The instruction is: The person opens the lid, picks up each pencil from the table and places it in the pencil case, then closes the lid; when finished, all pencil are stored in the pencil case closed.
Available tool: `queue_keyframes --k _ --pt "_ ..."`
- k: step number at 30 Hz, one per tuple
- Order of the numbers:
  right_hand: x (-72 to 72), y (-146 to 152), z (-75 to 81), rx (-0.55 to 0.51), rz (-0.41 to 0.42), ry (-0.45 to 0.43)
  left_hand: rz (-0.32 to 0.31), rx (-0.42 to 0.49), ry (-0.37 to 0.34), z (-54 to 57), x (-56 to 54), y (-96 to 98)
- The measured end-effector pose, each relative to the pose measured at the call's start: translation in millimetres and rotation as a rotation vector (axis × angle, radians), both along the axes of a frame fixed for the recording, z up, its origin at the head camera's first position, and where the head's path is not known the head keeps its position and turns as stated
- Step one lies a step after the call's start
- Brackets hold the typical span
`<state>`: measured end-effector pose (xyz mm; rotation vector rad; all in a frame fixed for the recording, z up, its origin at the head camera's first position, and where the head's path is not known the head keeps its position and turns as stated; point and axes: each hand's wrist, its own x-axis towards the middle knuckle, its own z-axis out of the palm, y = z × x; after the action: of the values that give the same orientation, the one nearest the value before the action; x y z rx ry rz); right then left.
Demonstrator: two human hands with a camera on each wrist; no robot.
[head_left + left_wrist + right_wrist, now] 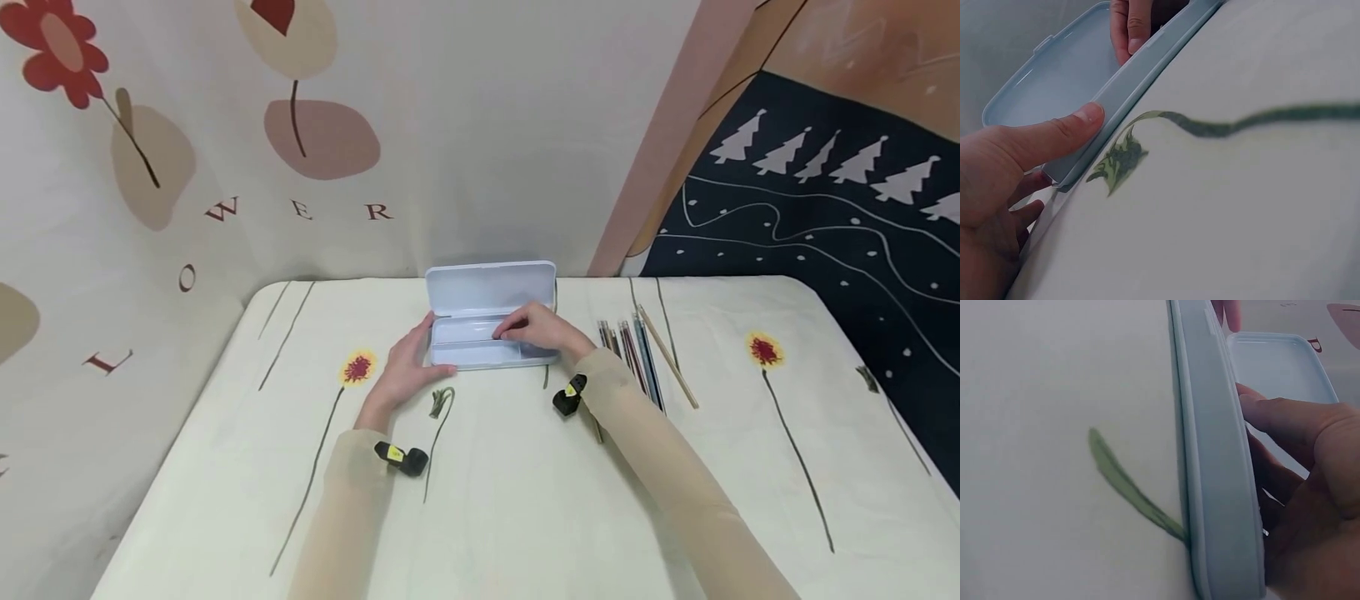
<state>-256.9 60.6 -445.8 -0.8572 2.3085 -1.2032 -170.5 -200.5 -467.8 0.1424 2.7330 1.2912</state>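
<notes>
A light blue pencil case (pixel 480 358) lies on the table with its lid (pixel 487 287) raised at the back. Inside, low walls divide it into compartments. My left hand (pixel 408 367) grips its left end, the thumb pressing the front wall (pixel 1110 103) and the other fingers around the end. Over the right half, my right hand (pixel 543 327) reaches in with fingers bent down and thumb close to them. A small dark spot shows at those fingertips; I cannot tell whether they pinch something. In the right wrist view, the front wall (pixel 1219 456) partly hides the right fingers (pixel 1279 419).
Several pencils (pixel 647 358) lie right of the case, partly under the right forearm; a light wooden one (pixel 667 357) slants apart from them. The pale tablecloth (pixel 510 500) has printed flowers. A patterned curtain (pixel 480 167) hangs right behind the table.
</notes>
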Motion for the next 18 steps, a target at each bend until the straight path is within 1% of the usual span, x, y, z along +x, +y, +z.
queue_keyframes --k 3,6,11,14,18 --pt "0.4 1 0.2 0.030 -0.011 -0.011 -0.002 0.003 0.005 -1.5 -0.4 0.4" --pt "-0.5 0 0.5 0.028 -0.021 -0.016 -0.001 0.004 0.012 -1.8 -1.4 -0.6" --pt "1.8 2 3.1 0.003 -0.023 0.007 -0.001 0.012 0.001 -2.6 -0.4 -0.9" --pt "4.9 4 6.7 -0.016 -0.041 0.016 -0.002 0.014 0.002 -2.6 0.3 -0.5" --pt "8.6 10 10.3 -0.070 -0.066 0.029 -0.006 0.020 0.012 -1.9 -0.2 0.1"
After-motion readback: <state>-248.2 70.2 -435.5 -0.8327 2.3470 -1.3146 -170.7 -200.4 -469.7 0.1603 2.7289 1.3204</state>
